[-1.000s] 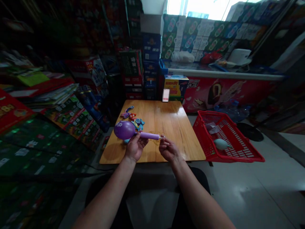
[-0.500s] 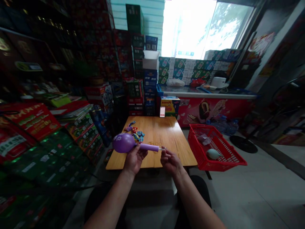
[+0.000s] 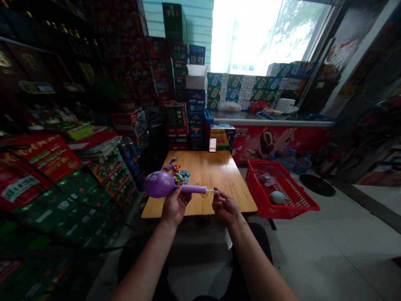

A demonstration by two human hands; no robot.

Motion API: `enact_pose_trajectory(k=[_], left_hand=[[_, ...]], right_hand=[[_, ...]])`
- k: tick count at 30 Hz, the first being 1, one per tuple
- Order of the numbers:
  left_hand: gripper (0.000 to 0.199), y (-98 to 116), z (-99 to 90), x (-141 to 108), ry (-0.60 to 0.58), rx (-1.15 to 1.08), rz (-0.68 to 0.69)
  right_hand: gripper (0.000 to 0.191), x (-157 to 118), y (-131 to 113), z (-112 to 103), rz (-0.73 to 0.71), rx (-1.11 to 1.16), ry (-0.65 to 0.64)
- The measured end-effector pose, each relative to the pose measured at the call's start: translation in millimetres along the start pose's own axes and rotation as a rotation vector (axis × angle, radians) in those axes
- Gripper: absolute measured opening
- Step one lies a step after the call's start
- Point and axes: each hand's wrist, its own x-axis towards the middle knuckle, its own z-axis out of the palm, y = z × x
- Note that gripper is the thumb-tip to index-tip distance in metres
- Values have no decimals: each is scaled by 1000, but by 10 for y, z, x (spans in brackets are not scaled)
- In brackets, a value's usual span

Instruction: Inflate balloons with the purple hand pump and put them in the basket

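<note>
A purple balloon point(image 3: 159, 184), partly inflated and printed with white flowers, sits on the end of a purple balloon pump point(image 3: 194, 189). My left hand point(image 3: 175, 205) grips the pump's front end by the balloon's neck. With closed fingers, my right hand point(image 3: 224, 206) holds the pump's handle at the end of a thin white rod. Both hands are above the near part of the wooden table point(image 3: 216, 167). Behind the balloon lies a small pile of colourful uninflated balloons point(image 3: 181, 175). Several rubber bands point(image 3: 209, 186) lie on the table beyond the pump.
At the right stands a red basket point(image 3: 282, 213) with a pale balloon point(image 3: 278, 197) and a crumpled wrapper inside. A phone point(image 3: 212, 145) is upright at the table's far edge. Stacked green cartons point(image 3: 62, 205) line the left; a freezer point(image 3: 269, 121) stands behind.
The white rod shows longer, with my right hand slightly farther from the pump's barrel. The whole view has shifted a little.
</note>
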Motion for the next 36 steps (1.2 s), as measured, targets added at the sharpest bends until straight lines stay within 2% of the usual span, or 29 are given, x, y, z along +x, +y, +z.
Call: enact_pose_trajectory(k=[4, 9, 11, 14, 18, 20, 23, 26, 32, 36], left_hand=[[26, 70, -69, 70, 1, -1, 58], [30, -166, -11, 55, -92, -38, -67], [27, -194, -6, 82, -106, -62, -89], [26, -95, -35, 181, -105, -76, -56], [27, 96, -53, 307, -27, -73, 68], [30, 98, -15, 319, -43, -63, 84], [32, -10, 75, 299, -94, -79, 30], [27, -60, 108, 309, -64, -85, 11], [26, 136, 20, 359, -4, -65, 63], [32, 4, 36, 290, -82, -19, 40]], right_hand=[[9, -14, -87, -13, -56, 48, 32], [9, 187, 150, 60, 20, 75, -21], [10, 237, 158, 99, 63, 93, -17], [12, 234, 13, 125, 99, 123, -2], [18, 201, -181, 160, 17, 138, -32], [15, 236, -150, 216, -17, 101, -29], [10, 341, 6, 327, -11, 63, -37], [10, 392, 61, 381, 13, 35, -29], [15, 276, -184, 266, -27, 94, -53], [15, 345, -6, 224, -20, 125, 24]])
